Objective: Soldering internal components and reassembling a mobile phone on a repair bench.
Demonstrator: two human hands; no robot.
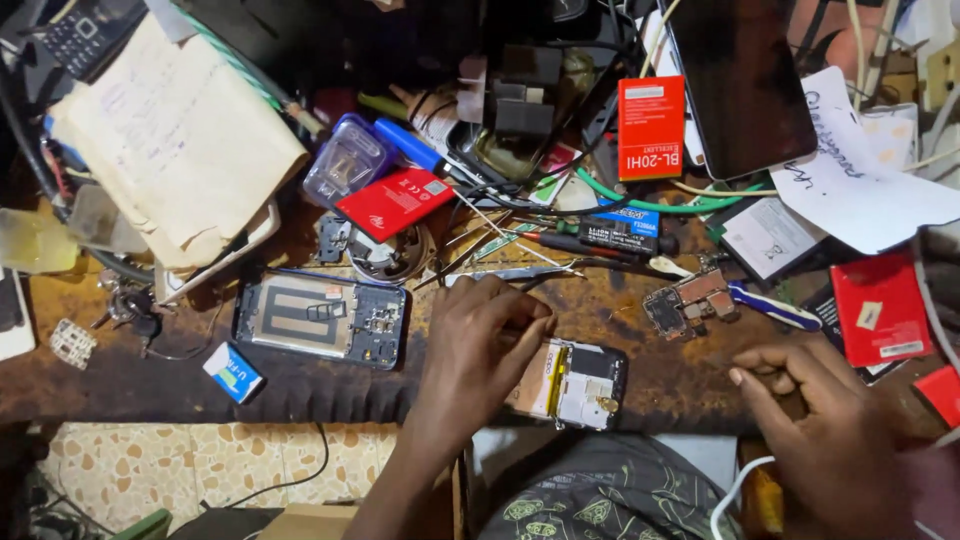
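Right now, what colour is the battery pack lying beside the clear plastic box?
Red, with a small white label; the battery pack shows best in the head view.

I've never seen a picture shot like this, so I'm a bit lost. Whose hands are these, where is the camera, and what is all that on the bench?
There is one picture, taken by a camera worn on a person's head, looking down at their own bare hands. The left hand rests on an opened phone at the bench edge. The right hand hovers curled and seems empty. On the worn workbench lie another phone back, a loose circuit board, red batteries, tweezers and a dark phone.
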